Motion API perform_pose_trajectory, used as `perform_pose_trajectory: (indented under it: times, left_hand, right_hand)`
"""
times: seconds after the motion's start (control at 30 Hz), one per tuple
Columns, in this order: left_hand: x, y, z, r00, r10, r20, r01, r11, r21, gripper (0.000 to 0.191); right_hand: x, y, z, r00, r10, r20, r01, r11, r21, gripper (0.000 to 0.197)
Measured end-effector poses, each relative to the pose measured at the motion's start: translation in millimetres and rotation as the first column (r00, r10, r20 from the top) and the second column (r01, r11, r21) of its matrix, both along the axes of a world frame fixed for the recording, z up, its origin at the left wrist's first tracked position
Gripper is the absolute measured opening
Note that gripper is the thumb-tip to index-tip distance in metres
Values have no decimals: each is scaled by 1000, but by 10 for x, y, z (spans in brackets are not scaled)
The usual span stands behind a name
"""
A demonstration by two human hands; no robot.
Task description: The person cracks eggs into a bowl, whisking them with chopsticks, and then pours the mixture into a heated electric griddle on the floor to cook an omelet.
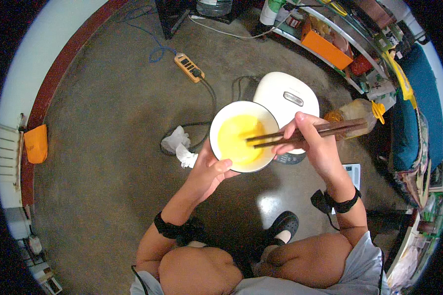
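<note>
A white bowl with a dark rim (217, 114) is held by my left hand (214, 169), its thumb over the near left edge. Inside lies a yellow liquid that looks like beaten egg (236, 147). My right hand (312, 142) grips a pair of dark wooden chopsticks (328, 129), whose tips reach into the bowl and look slightly blurred at the liquid. Behind the bowl and my right hand stands a white lidded kitchen appliance (280, 92), partly hidden by them. Just beyond my right hand is a clear plastic bottle with a yellow cap (358, 110), holding amber liquid.
On the concrete floor lie a yellow power strip (188, 67) with dark and blue cords, and crumpled white tissue or plastic (177, 140). A shelf with an orange box (326, 46) stands at the upper right. A white flat device (354, 173) is partly hidden behind my right forearm.
</note>
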State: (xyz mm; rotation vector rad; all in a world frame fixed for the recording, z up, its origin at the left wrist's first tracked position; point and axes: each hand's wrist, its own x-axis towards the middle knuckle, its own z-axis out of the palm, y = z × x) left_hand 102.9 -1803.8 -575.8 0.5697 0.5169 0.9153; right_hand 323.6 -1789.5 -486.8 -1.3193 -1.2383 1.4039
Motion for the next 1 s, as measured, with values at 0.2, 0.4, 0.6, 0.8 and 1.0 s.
perform_pose_trajectory:
  times: [0.2,0.4,0.6,0.8,1.0]
  left_hand:
    - [2,-8,1,1000,17,-16,-17,1000,1,77]
    - [1,-10,0,999,18,-50,-19,999,-31,76]
    - [-3,-5,-44,1000,13,-24,-13,1000,2,75]
    - [-4,6,-34,1000,3,-3,-3,1000,-3,74]
    - [2,-36,-42,1000,14,-25,-14,1000,-19,76]
  right_hand:
    - [-48,-12,26,996,-77,-50,79,996,38,40]
    - [-22,19,34,994,-107,-3,107,993,41,41]
    - [31,26,25,977,-176,-125,192,973,129,42]
    - [-23,-61,34,999,9,-51,-9,1000,5,41]
    - [-73,-59,8,1000,-16,17,17,999,-34,42]
